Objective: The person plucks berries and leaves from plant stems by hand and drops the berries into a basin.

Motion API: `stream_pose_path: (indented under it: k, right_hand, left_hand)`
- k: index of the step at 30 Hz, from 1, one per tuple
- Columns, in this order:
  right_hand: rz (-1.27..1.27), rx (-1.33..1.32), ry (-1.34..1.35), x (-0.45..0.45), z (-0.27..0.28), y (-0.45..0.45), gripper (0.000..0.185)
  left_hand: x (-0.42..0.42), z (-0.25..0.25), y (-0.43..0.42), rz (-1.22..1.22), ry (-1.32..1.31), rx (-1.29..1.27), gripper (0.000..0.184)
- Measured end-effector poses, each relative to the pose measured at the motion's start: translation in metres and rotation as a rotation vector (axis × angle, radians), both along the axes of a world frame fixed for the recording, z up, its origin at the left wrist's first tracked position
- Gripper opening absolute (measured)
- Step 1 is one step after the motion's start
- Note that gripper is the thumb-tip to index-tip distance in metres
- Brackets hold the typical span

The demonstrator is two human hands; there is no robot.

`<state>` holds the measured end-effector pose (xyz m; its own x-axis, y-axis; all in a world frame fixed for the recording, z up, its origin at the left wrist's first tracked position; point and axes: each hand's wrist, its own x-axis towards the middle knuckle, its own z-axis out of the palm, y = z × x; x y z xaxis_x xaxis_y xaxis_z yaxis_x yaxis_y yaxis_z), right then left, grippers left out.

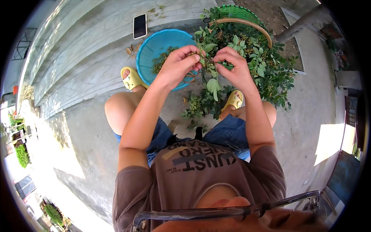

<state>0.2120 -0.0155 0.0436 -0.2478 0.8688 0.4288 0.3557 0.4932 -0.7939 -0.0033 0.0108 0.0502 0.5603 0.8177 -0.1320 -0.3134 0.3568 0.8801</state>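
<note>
Sprig [212, 86] being held up

Sprig is being clasped in L grip [178, 66] & pinched by R grip [236, 69]. Blue basin [148, 56] is being overhung by L grip, berried branches [266, 75] by R grip; phone [140, 26] is being seen beyond L grip.

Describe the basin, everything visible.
The basin is blue, round and open, and looks like plastic, with a ribbed wall and a wavy rim. It sits upright on the grey ground, with small green-brown clusters lying inside and much of its inner wall bare. The left hand hides part of its right side from view. Leafy branches crowd that side; whether they touch it, I can't tell. A yellow slipper is close by its lower left. No damage shows.
</note>
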Motion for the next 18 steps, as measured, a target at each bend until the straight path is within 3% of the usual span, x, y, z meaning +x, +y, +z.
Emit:
stream_pose_path:
  k: [3,6,8,10,18]
  right_hand:
    - [-0.003,-0.072,0.052,-0.001,-0.002,-0.001,0.014]
    - [-0.047,-0.032,0.031,-0.003,-0.001,-0.002,0.014]
    - [-0.079,0.020,-0.007,-0.004,0.000,-0.002,0.014]
    - [-0.133,0.161,-0.100,-0.005,0.002,-0.003,0.013]
    - [-0.104,0.241,-0.229,-0.004,0.006,-0.004,0.012]
  left_hand:
    - [0.002,0.001,-0.001,-0.029,-0.062,-0.022,0.026]
    - [0.006,0.008,-0.006,0.123,-0.026,-0.060,0.032]
    - [0.005,0.005,-0.007,0.046,0.075,0.066,0.046]
    - [0.008,0.004,-0.008,0.081,0.112,0.050,0.046]
    - [0.006,-0.004,-0.009,0.079,0.232,0.058,0.021]
